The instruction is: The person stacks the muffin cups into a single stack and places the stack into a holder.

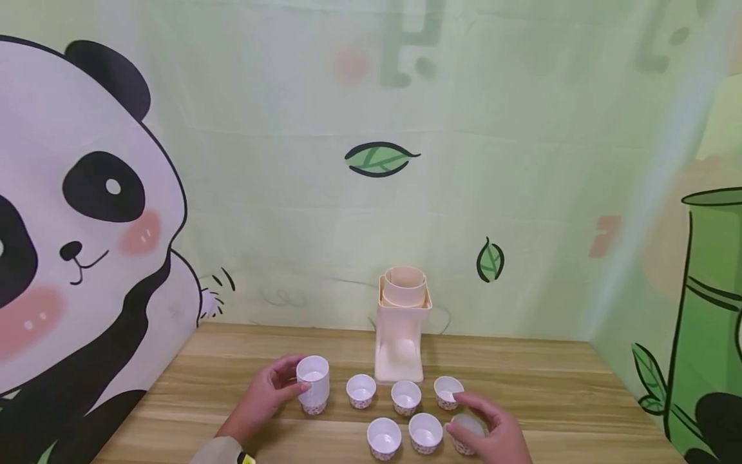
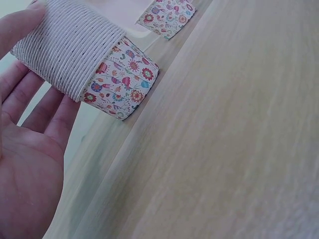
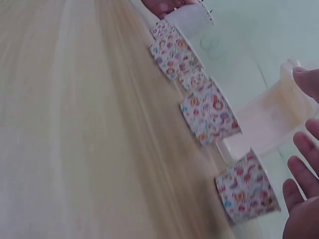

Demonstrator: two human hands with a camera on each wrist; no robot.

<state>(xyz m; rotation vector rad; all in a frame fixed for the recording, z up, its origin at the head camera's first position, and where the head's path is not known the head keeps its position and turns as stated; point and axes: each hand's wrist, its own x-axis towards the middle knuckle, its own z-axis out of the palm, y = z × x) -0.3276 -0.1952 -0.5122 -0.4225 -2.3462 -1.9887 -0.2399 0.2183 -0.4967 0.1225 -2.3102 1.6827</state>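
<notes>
My left hand (image 1: pixel 268 393) holds a tall stack of white paper cups (image 1: pixel 313 392) at the left of the table, thumb on the near side and fingers behind. In the left wrist view the stack (image 2: pixel 72 50) shows many nested rims, and its bottom cup has a colourful floral print. Around the front right paper cup (image 1: pixel 467 433), my right hand (image 1: pixel 497 430) is spread. The right wrist view shows its fingers (image 3: pixel 302 172) loose and apart from the nearest floral cup (image 3: pixel 246 191). Between the hands several single cups stand upright in two rows, one being the front left cup (image 1: pixel 384 439).
Behind the cups stands a pale pink cup holder (image 1: pixel 400 348) with a round tube on top. The wooden table (image 1: pixel 522 364) ends at a green cloth backdrop (image 1: pixel 278 212) printed with a panda, leaves and bamboo.
</notes>
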